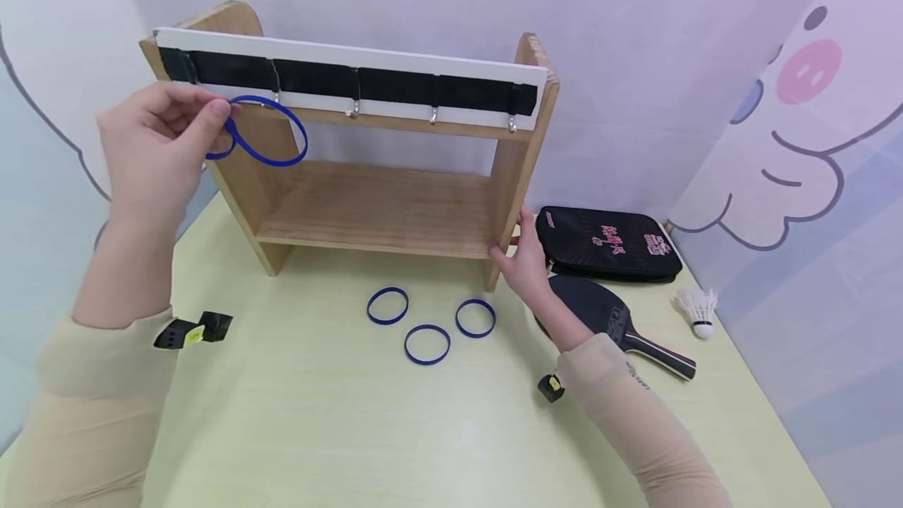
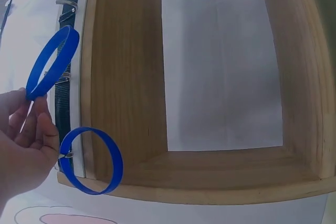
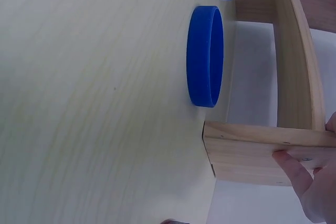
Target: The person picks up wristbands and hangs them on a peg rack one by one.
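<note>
My left hand (image 1: 162, 132) pinches a blue silicone wristband (image 1: 305, 132) between thumb and fingertips, in front of the hooks near the left end of the rack. In the left wrist view another blue wristband (image 2: 118, 161) hangs on the end hook (image 2: 66, 155), just below the hand; in the head view the hand partly hides it. The wooden rack (image 1: 381, 198) has a white board with a black strip (image 1: 395, 87) and several metal hooks along its top. My right hand (image 1: 525, 263) grips the lower part of the rack's right side panel (image 3: 247, 148).
Three blue wristbands (image 1: 426, 361) lie on the table (image 1: 317, 414) before the rack. To the right are a black paddle case (image 1: 578, 245), a table tennis bat (image 1: 582, 300) partly behind the right forearm, and a shuttlecock (image 1: 698, 310). A wall stands behind.
</note>
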The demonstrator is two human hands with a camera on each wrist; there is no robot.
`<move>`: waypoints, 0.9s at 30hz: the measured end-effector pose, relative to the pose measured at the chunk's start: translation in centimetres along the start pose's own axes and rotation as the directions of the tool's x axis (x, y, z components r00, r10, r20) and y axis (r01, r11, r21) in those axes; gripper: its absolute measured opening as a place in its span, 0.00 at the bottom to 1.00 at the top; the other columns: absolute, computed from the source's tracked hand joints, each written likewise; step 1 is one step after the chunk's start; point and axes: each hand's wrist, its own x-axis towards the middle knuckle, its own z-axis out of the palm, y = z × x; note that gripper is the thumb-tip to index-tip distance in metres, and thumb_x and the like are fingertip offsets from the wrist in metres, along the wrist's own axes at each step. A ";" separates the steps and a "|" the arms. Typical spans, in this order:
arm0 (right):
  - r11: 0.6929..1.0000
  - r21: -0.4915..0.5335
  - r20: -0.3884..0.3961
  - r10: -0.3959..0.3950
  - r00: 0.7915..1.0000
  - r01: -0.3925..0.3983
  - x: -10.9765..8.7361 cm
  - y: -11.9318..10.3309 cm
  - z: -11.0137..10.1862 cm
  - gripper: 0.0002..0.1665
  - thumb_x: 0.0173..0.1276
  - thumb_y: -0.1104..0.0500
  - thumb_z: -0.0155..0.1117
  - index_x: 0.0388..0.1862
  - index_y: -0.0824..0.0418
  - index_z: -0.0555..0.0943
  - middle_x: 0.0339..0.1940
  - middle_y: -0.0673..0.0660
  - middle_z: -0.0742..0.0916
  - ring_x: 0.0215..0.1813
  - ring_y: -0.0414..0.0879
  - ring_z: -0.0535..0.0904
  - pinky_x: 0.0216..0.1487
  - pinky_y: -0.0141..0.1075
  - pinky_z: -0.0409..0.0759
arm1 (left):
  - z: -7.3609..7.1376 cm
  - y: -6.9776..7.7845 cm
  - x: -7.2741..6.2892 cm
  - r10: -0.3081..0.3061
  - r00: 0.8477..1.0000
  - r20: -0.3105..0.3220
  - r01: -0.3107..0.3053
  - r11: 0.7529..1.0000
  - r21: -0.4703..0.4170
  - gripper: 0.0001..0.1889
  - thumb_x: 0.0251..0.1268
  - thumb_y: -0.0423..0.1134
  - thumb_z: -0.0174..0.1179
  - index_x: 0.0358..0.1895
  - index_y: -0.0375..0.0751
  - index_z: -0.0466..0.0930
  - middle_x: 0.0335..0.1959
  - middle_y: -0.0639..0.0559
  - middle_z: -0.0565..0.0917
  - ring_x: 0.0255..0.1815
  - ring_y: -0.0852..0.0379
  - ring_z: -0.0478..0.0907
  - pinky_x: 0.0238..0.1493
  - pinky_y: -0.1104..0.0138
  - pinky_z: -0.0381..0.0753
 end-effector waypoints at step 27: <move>1.000 0.020 0.005 0.015 1.000 -0.016 0.0 0.3 0.1 0.48 0.58 0.66 0.65 0.72 0.49 0.53 0.61 0.61 0.73 0.41 0.56 0.80 0.31 0.43 0.83 | 1.8 -1.2 -2.0 0.232 0.972 -0.036 -0.195 0.883 0.427 0.11 0.60 0.36 0.63 0.44 0.36 0.84 0.33 0.69 0.79 0.33 0.72 0.72 0.33 0.79 0.69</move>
